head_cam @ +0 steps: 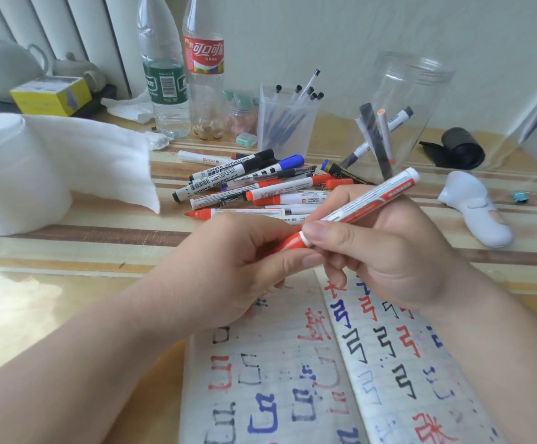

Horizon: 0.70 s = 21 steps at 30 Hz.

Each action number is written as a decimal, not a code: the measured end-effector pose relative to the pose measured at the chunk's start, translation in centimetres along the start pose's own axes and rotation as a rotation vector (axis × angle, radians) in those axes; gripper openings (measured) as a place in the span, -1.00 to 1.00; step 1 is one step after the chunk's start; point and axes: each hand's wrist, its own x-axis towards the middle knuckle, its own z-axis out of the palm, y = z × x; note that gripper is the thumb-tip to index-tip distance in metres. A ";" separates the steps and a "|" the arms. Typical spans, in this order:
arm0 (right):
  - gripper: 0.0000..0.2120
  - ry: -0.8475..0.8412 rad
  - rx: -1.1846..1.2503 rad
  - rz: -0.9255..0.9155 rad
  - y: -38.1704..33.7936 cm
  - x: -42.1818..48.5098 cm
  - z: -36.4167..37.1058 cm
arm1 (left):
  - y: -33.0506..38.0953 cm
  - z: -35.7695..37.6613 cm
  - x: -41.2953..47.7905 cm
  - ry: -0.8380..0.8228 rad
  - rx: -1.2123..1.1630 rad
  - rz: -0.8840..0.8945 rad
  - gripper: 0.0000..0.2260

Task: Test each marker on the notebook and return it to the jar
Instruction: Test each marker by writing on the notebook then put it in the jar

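Above the open lined paper notebook (pixel 280 389), scrawled with red, blue and black marks, the left hand (pixel 238 270) pinches the red cap (pixel 291 242) of a white-barrelled red marker (pixel 369 200). The right hand (pixel 388 251) grips its barrel. The tall clear plastic jar (pixel 420 91) stands behind on the desk, a few markers inside.

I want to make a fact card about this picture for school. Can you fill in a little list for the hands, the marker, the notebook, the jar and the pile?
left hand: grips the cap
right hand: holds the barrel of the red marker
red marker: held above the notebook, cap at its tip end
notebook: open, covered in red, blue and black marks
jar: clear, a few markers inside
marker pile: lies on the table behind the hands
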 end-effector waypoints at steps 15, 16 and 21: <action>-0.88 0.092 0.199 0.119 -0.4 0.4 -0.7 | 0.1 0.2 0.2 0.110 0.138 -0.001 -0.58; -0.93 0.113 0.245 0.101 -0.6 0.3 -1.0 | 0.1 0.2 0.2 0.112 0.146 -0.006 -0.59; -0.90 0.128 0.205 0.069 -1.1 0.3 -1.2 | 0.2 0.1 0.2 0.153 0.185 0.018 -0.60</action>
